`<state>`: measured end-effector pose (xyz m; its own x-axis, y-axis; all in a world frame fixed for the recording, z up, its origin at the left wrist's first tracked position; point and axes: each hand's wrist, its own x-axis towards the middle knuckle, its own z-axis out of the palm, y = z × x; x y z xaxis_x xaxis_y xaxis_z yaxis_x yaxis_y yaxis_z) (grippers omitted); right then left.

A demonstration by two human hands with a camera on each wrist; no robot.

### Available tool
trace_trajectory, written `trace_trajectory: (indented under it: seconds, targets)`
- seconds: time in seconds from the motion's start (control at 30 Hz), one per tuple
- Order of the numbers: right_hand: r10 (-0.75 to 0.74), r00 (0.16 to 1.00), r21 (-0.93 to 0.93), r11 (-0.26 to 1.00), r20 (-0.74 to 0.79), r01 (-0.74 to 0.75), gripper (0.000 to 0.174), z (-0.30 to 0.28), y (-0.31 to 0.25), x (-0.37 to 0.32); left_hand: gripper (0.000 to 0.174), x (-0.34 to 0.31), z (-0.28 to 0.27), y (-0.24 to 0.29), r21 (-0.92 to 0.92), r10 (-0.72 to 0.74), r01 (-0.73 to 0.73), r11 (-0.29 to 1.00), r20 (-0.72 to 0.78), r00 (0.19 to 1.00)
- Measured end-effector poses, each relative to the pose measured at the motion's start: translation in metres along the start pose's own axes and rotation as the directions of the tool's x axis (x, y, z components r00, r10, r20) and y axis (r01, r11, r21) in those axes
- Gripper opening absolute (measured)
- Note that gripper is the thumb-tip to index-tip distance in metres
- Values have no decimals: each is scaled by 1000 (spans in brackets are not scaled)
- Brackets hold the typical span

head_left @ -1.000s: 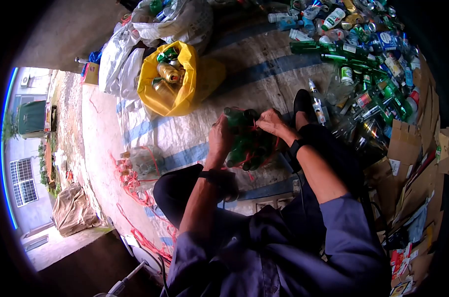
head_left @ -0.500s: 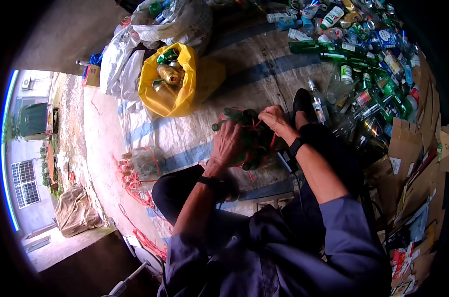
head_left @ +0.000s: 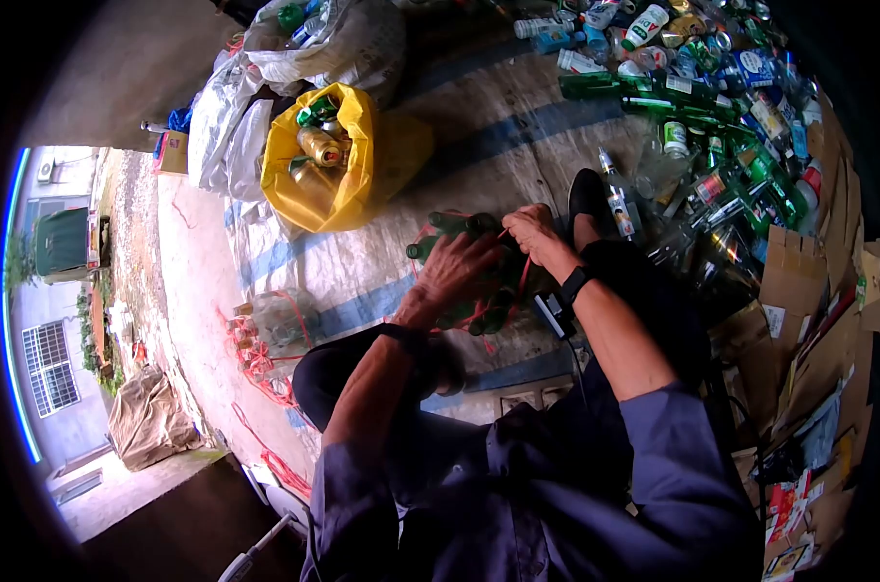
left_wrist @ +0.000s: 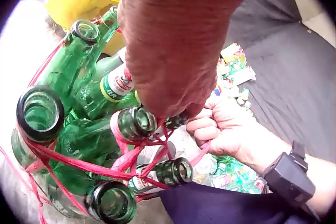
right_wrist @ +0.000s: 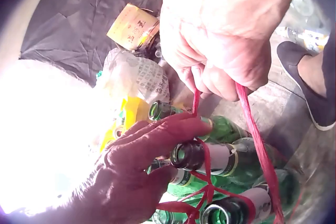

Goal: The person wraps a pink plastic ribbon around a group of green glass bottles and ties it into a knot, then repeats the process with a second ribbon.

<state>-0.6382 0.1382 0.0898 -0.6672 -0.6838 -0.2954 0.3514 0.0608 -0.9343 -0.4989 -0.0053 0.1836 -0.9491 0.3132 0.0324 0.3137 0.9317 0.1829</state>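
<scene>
A bundle of green glass bottles (left_wrist: 81, 87) is wrapped with red plastic twine (left_wrist: 100, 169), which loops around and between the bottle necks. My right hand (head_left: 537, 235) grips the twine at the bundle's far right side. In the right wrist view, two taut strands run down from the curled fingers of that right hand (right_wrist: 220, 40) to the bottles. My left hand (head_left: 451, 276) lies across the bottle tops with its fingers stretched out. Seen from the right wrist, the left hand (right_wrist: 131, 166) touches the necks beside the twine; its fingertips are partly hidden.
A yellow bag (head_left: 362, 165) of cans stands beyond the bundle, beside white sacks (head_left: 228, 136). Loose bottles and cans (head_left: 697, 97) are heaped at the right, next to flattened cardboard (head_left: 799, 291). Clear bottles tied with twine (head_left: 277, 320) lie at the left on the striped sheet (head_left: 517, 141).
My left hand has moved from the bundle's left side onto the bottle tops, its fingers spreading to the right. My right hand keeps its hold on the twine in nearly the same place.
</scene>
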Motion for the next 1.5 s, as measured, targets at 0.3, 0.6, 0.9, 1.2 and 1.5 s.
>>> trace_trajectory:
  seconds: [0.3, 0.6, 0.9, 1.2, 1.5]
  targets:
    - [418, 908, 264, 879, -27, -396, 20, -13, 16, 13, 70, -6, 6, -10, -105, -23, 24, 994, 14, 1000]
    - [523, 847, 554, 678, 98, -483, 29, -30, 5, 16, 64, -11, 7, -9, -185, -144, 149, 971, 40, 989]
    - [474, 869, 368, 790, 138, -490, 30, -23, -25, 8, 58, -21, 6, -12, -217, -143, 136, 967, -15, 990]
    - [-251, 966, -758, 619, 55, 204, 25, 7, -51, -21, 61, -48, -3, 16, -294, -276, 215, 931, -186, 943]
    - [-149, 988, -881, 472, -39, 36, 29, 32, -86, -44, 76, -114, 10, 75, -413, -838, 745, 525, -94, 538]
